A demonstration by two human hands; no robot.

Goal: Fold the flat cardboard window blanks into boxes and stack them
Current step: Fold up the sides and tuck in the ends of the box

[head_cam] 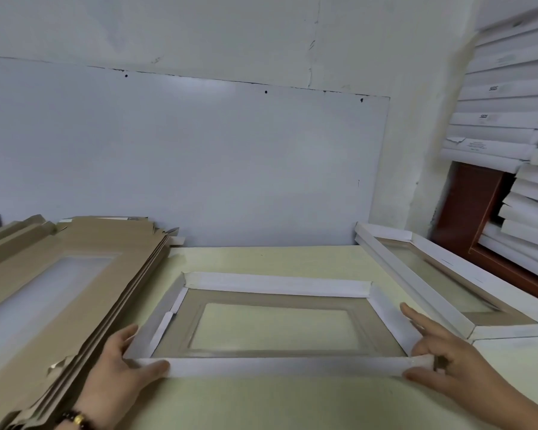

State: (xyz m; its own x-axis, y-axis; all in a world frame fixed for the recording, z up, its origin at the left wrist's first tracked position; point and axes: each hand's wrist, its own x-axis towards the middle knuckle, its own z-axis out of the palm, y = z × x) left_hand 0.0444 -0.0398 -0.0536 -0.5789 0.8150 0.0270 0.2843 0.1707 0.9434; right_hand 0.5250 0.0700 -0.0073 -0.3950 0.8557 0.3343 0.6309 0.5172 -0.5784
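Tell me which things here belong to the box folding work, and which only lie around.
Belong to the job:
- folded window box, held at its near corners by the left hand and right hand
- stack of flat blanks
- finished boxes at right

Just there:
- white panel on the wall
- shelved white boxes
- table

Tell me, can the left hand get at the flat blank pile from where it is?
Probably yes: the left hand holds the folded box right beside the blank pile, with nothing between.
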